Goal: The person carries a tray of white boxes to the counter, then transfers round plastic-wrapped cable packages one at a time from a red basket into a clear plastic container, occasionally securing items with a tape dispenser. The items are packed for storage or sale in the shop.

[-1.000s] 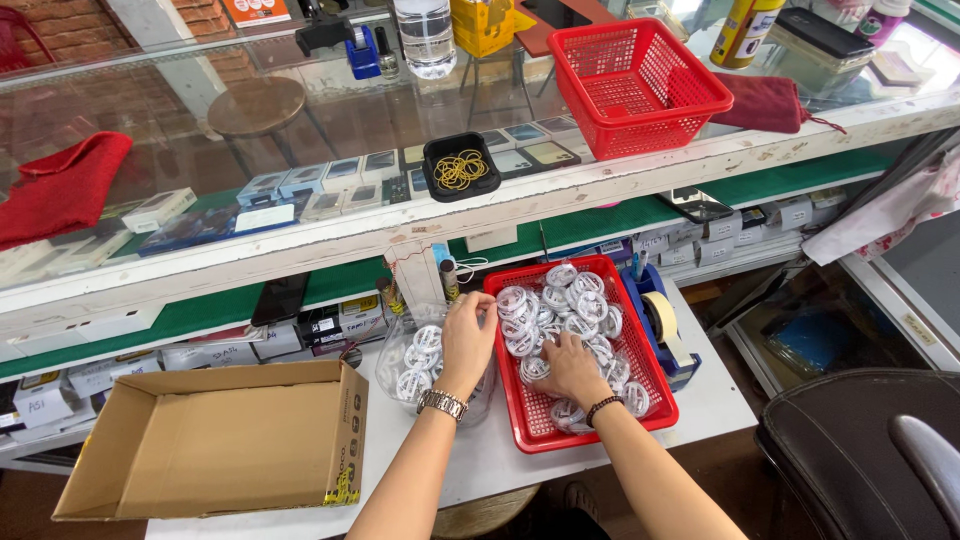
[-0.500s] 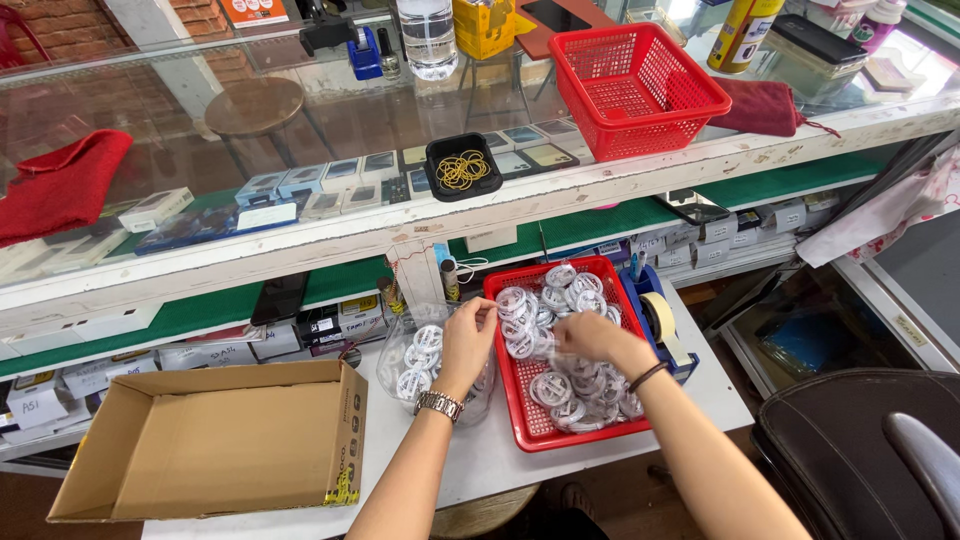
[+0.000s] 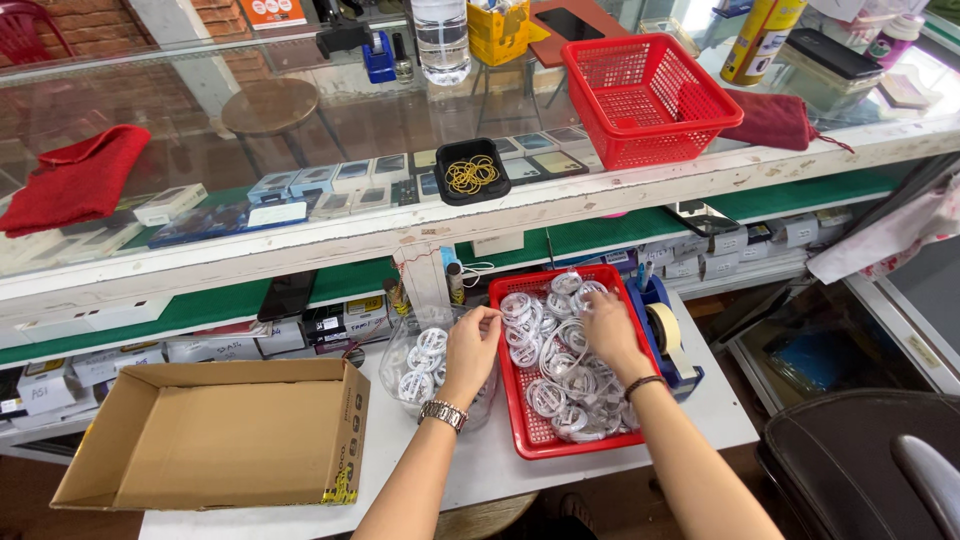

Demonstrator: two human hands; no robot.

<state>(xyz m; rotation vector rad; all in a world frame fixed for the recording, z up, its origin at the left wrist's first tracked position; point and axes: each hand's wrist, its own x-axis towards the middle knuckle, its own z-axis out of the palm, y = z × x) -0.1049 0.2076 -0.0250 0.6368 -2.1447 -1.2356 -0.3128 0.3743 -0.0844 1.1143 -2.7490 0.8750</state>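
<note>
- Here, left hand hovers over a clear plastic bag of coiled white cables, fingers curled and pinching at something small near the bag's top edge; exactly what, cannot tell.
- Wristwatch on the left wrist.
- Right hand sits down in the red tray, fingers bent among the coiled white cables; looks like gripping one bundle, but the grip itself is hidden.
- Dark band on the right wrist.
- Tray lies on the white table, just right of the bag, filled with cable coils.
- Blue tape dispenser touching the tray's right side.
- Open cardboard box on the table's left, well apart from the hands.
- Glass counter above: red basket, small black dish of yellow rubber bands, water bottle, red cloth.
</note>
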